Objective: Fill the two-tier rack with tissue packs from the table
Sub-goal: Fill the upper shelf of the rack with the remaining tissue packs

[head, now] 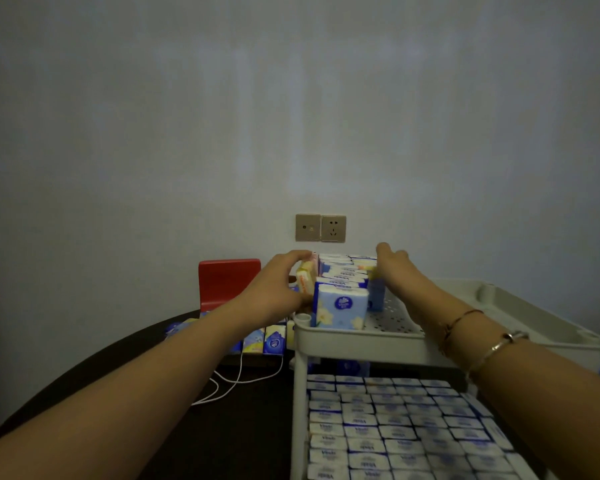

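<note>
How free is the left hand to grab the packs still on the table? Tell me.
Probably free. The left hand is busy at the row of packs on the top tier, but the table packs stand just below its wrist with nothing between.

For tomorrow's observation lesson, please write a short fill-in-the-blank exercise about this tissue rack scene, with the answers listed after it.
1. The lower tier of the rack is packed with ____ packs.
2. The row of packs stands on the ____ tier, between the left hand and right hand.
3. The stand behind the left hand is ____ in colour.
4. A ____ cable lies on the dark table.

Answers: tissue; upper; red; white
</note>
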Tool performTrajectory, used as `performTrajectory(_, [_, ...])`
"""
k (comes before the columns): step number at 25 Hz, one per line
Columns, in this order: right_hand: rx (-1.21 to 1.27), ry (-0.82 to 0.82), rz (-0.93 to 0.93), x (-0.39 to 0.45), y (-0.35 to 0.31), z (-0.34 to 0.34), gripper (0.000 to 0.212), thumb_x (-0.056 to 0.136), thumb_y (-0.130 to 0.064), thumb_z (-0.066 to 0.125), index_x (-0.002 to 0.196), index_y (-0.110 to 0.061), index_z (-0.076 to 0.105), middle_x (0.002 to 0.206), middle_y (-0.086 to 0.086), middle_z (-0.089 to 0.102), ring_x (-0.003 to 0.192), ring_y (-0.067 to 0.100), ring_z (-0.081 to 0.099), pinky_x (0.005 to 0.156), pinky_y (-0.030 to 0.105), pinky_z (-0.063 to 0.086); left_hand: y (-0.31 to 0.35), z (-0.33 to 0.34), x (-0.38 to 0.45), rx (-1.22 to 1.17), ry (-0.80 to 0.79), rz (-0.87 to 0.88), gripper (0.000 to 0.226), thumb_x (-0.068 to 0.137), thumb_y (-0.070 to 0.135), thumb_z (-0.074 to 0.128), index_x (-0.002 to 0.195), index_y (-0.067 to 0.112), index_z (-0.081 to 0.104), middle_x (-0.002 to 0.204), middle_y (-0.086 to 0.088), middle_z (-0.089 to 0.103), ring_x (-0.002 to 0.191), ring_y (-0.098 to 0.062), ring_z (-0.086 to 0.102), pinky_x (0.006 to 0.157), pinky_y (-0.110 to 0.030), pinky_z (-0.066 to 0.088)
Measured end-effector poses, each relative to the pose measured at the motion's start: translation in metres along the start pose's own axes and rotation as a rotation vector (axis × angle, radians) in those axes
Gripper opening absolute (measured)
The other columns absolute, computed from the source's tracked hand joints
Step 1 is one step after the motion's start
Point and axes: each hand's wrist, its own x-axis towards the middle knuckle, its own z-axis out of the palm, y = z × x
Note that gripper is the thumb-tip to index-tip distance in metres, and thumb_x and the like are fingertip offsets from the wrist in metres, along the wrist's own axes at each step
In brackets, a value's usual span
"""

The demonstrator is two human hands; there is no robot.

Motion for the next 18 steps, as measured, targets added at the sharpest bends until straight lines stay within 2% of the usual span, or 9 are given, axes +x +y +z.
performTrajectory(3, [-0.052, 0.092, -0.311, -0.021, -0.005, -0.004, 0.048, 0.101, -0.029, 0.028, 0.145, -0.009, 0.022, 0.141, 0.014, 0.041, 0.107, 0.023, 0.048, 0.068, 0.02, 0.039, 0.0, -0.004, -0.007, -0.048, -0.035, -0.009, 0.081, 0.084, 0.013, 0.068, 0.148, 0.031, 0.021, 0.152, 0.001, 0.029, 0.135, -0.023, 0.036, 0.089, -0.03, 0.048])
performTrajectory(6, [-0.164, 0.071, -0.58, -0.051, -0.024, 0.001, 0.042, 0.1, -0.028, 0.031, 0.141, -0.016, 0.033, 0.134, 0.007, 0.048, 0.109, 0.017, 0.051, 0.083, 0.025, 0.041, -0.002, -0.017, -0.018, -0.074, 0.001, -0.004, 0.077, 0.087, 0.012, 0.063, 0.148, 0.031, 0.021, 0.152, 0.003, 0.031, 0.134, -0.022, 0.038, 0.094, -0.031, 0.044])
performTrajectory(8, [-0.214, 0.027, -0.716, -0.073, -0.044, 0.019, 0.041, 0.098, -0.025, 0.034, 0.138, -0.017, 0.038, 0.112, 0.001, 0.054, 0.09, 0.008, 0.053, 0.083, 0.026, 0.038, -0.015, -0.034, -0.03, -0.088, 0.077, -0.018, 0.068, 0.089, 0.012, 0.061, 0.146, 0.03, 0.027, 0.148, 0.004, 0.036, 0.126, -0.019, 0.046, 0.091, -0.027, 0.044])
performTrajectory(10, [-0.227, -0.032, -0.817, -0.095, -0.059, 0.051, 0.042, 0.096, -0.025, 0.037, 0.137, -0.016, 0.04, 0.107, 0.001, 0.052, 0.089, 0.011, 0.051, 0.08, 0.026, 0.037, -0.04, -0.053, -0.045, -0.112, 0.164, -0.052, 0.06, 0.09, 0.011, 0.059, 0.142, 0.029, 0.035, 0.142, 0.003, 0.042, 0.113, -0.014, 0.054, 0.084, -0.023, 0.048])
performTrajectory(12, [-0.262, -0.104, -0.867, -0.111, -0.064, 0.093, 0.042, 0.095, -0.026, 0.04, 0.136, -0.016, 0.04, 0.107, 0.004, 0.053, 0.085, 0.013, 0.049, 0.069, 0.024, 0.037, -0.071, -0.072, -0.065, -0.128, 0.248, -0.104, 0.054, 0.089, 0.006, 0.058, 0.137, 0.025, 0.043, 0.136, 0.001, 0.048, 0.114, -0.015, 0.054, 0.085, -0.024, 0.049])
performTrajectory(14, [-0.272, -0.208, -0.82, -0.118, -0.058, 0.138, 0.043, 0.095, -0.025, 0.042, 0.136, -0.015, 0.04, 0.109, 0.009, 0.055, 0.076, 0.014, 0.052, 0.059, 0.017, 0.037, -0.105, -0.088, -0.09, -0.136, 0.301, -0.185, 0.049, 0.088, 0.0, 0.055, 0.133, 0.017, 0.046, 0.128, 0.0, 0.051, 0.112, -0.013, 0.052, 0.078, -0.014, 0.047])
performTrajectory(15, [-0.277, -0.25, -0.775, -0.117, -0.051, 0.159, 0.043, 0.094, -0.024, 0.043, 0.136, -0.014, 0.041, 0.114, 0.01, 0.056, 0.08, 0.016, 0.056, 0.062, 0.017, 0.039, -0.122, -0.094, -0.103, -0.14, 0.319, -0.228, 0.046, 0.088, -0.002, 0.055, 0.131, 0.015, 0.048, 0.126, -0.002, 0.052, 0.11, -0.013, 0.052, 0.077, -0.012, 0.045])
performTrajectory(17, [-0.323, -0.315, -0.677, -0.112, -0.028, 0.204, 0.041, 0.094, -0.024, 0.045, 0.132, -0.011, 0.045, 0.123, 0.013, 0.055, 0.1, 0.023, 0.057, 0.077, 0.023, 0.041, -0.163, -0.106, -0.129, -0.11, 0.373, -0.321, 0.043, 0.088, -0.002, 0.055, 0.127, 0.015, 0.051, 0.128, -0.005, 0.055, 0.116, -0.017, 0.053, 0.088, -0.02, 0.043])
performTrajectory(18, [-0.354, -0.348, -0.619, -0.107, -0.014, 0.226, 0.037, 0.093, -0.025, 0.046, 0.127, -0.01, 0.048, 0.123, 0.013, 0.056, 0.102, 0.025, 0.056, 0.079, 0.027, 0.04, -0.184, -0.111, -0.139, -0.083, 0.394, -0.378, 0.043, 0.088, -0.001, 0.055, 0.127, 0.015, 0.052, 0.13, -0.005, 0.054, 0.119, -0.018, 0.051, 0.091, -0.023, 0.042])
